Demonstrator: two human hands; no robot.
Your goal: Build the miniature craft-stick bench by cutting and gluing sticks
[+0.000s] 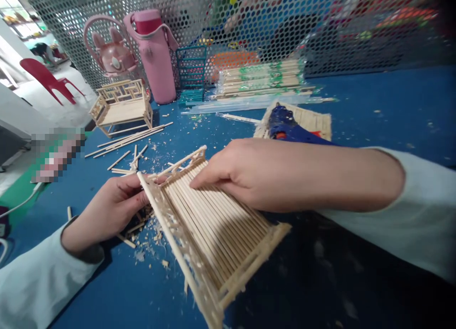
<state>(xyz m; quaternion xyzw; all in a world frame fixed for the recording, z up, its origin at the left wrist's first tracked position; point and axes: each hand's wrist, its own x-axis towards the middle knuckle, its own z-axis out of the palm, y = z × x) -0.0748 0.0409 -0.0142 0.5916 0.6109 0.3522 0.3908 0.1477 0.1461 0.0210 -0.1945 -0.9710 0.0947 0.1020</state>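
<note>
Pinching the far end of the long left rail of a wooden-stick model [213, 224] between thumb and fingers of the left hand [114, 208]. Reaching over the model's right side with the right hand [238, 177], one fingertip laid on the slats; with the other fingers hidden, cannot tell whether gripping. Slanting across the near part of the desk [386, 117]. Scattered just beside the left hand: shavings [153, 236]. Farther out, toward the desk's left edge: loose sticks [128, 141], then a miniature stick bench [124, 111], crowding that side. Beyond the right wrist, lying on a slatted panel [320, 121]: a blue glue gun [285, 122]. Set along the far edge, before a perforated screen [356, 44]: a pink bottle [156, 63], a teal wire rack [192, 75] and packaged sticks [261, 77]. Widening toward the far right corner, crumb-dotted, with more room for moving.
</note>
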